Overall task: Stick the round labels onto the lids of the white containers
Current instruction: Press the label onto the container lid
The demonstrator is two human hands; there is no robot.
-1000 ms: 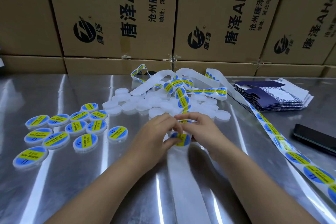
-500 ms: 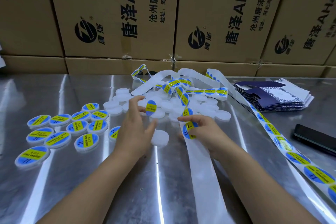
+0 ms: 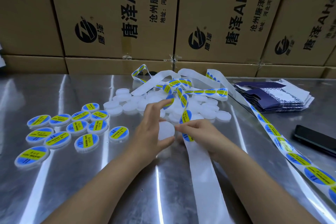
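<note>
My left hand (image 3: 150,131) grips a bare white container (image 3: 165,130) between thumb and fingers, just above the metal table (image 3: 91,187). A blue and yellow round label (image 3: 169,100) clings to one of its raised fingertips. My right hand (image 3: 201,137) pinches the label strip (image 3: 185,118) right beside that container. The strip's empty white backing (image 3: 203,178) trails toward me. Several labelled containers (image 3: 76,128) lie at the left. A pile of unlabelled white containers (image 3: 205,107) sits behind my hands, under loops of strip.
Another length of strip with labels (image 3: 283,144) runs along the right side. A black phone (image 3: 316,141) lies at the right edge, and a stack of flat navy cartons (image 3: 272,96) sits behind it. Cardboard boxes (image 3: 116,14) wall off the back of the table.
My left hand peeled a label off the strip and carried it away on a fingertip, then closed on a bare white container and drew it toward the strip. My right hand kept holding the strip.
</note>
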